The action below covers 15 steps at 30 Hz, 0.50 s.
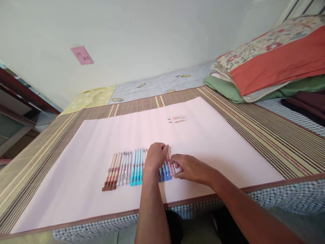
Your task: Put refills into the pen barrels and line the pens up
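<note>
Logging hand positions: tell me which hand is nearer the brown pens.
Left. The left hand rests right of the brown pens, with light blue pens between. The right hand sits farther right, beyond the dark blue pens.

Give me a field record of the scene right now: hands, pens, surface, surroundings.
left hand: curled over the right part of the row, grip unclear
right hand: fingertips at the row's right end, beside the left hand
row: pens side by side; brown, clear, light blue, then darker blue, left to right
loose pens: two, lying apart from the row, farther up the sheet
sheet: pink, flat on a striped mat
pillows: stacked at far right
note: pink, on the wall
</note>
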Tool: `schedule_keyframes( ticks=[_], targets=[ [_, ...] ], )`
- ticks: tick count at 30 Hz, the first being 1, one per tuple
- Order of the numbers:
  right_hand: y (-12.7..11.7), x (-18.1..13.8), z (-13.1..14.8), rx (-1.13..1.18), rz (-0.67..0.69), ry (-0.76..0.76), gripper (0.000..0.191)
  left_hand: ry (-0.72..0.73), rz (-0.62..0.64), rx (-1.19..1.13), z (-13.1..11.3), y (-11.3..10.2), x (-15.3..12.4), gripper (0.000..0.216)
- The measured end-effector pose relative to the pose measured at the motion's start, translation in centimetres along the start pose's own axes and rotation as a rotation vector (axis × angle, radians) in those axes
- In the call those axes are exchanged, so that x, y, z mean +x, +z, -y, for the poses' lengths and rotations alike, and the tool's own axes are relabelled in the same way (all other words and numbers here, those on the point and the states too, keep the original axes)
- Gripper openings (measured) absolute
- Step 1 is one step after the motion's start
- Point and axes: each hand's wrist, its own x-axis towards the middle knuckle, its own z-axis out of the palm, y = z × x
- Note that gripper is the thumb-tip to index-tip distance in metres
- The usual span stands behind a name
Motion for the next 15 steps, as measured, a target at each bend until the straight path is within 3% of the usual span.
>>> schedule_keyframes(
  ticks=[15],
  targets=[
    [-0.21,0.05,-0.58,-0.022,-0.04,-0.005,0.031,-0.005,0.002,-0.004,0.04,0.0,0.12,0.039]
  ],
)
